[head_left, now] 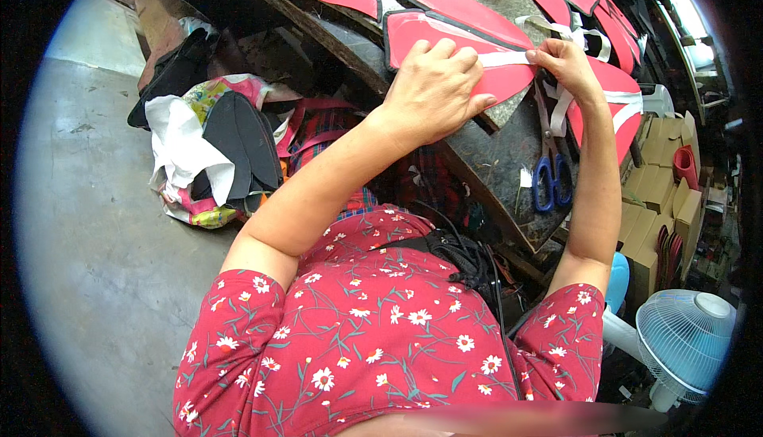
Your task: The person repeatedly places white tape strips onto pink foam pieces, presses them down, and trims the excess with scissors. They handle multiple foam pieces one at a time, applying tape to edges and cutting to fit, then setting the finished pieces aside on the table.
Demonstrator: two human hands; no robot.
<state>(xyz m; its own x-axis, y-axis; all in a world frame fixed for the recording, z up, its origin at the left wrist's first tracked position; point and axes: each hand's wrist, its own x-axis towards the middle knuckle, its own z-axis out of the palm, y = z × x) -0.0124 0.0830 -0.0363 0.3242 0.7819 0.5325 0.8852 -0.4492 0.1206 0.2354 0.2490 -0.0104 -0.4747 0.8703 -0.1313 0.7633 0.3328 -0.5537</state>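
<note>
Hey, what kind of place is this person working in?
Probably a small craft or shoe-making workshop: red cut pieces lie on a worn workbench beside blue-handled scissors, with dark sole-shaped pieces and cardboard boxes nearby.

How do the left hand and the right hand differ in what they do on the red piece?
The left hand lies flat, palm down, pressing the red piece; the right hand is raised and pinches the white strip with its fingertips. The left hand covers much of the piece; the right sits at its edge. Both touch the strip.
</note>
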